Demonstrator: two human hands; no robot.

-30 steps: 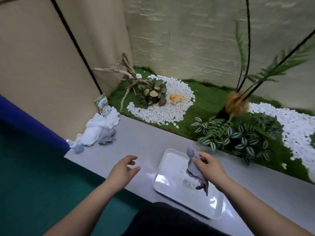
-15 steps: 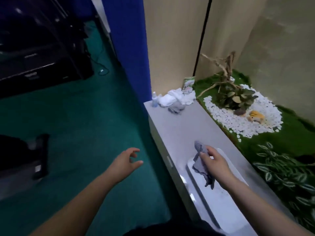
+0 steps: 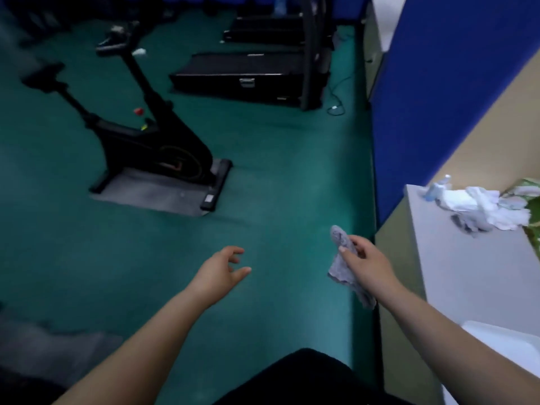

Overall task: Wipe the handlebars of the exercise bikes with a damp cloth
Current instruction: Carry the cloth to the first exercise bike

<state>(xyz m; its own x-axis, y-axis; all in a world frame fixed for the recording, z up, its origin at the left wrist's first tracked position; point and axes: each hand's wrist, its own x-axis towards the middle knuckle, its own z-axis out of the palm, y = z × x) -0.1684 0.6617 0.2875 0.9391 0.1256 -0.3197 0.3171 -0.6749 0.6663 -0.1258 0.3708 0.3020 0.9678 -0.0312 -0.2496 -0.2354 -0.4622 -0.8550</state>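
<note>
My right hand pinches a grey damp cloth that hangs down over the green floor, just left of the grey counter. My left hand floats in front of me with its fingers loosely spread and holds nothing. A black exercise bike stands on a grey mat at the upper left, well away from both hands. Its handlebars and saddle point up toward the top left, blurred.
A grey counter runs along the right, bearing a pile of white cloths, a small bottle and a white tray. A blue wall panel rises behind it. Black treadmills stand at the back, with a cable on the green floor.
The view has swung left from the counter and plant bed to the gym floor. My right hand has carried the cloth off the tray and away from the counter.
</note>
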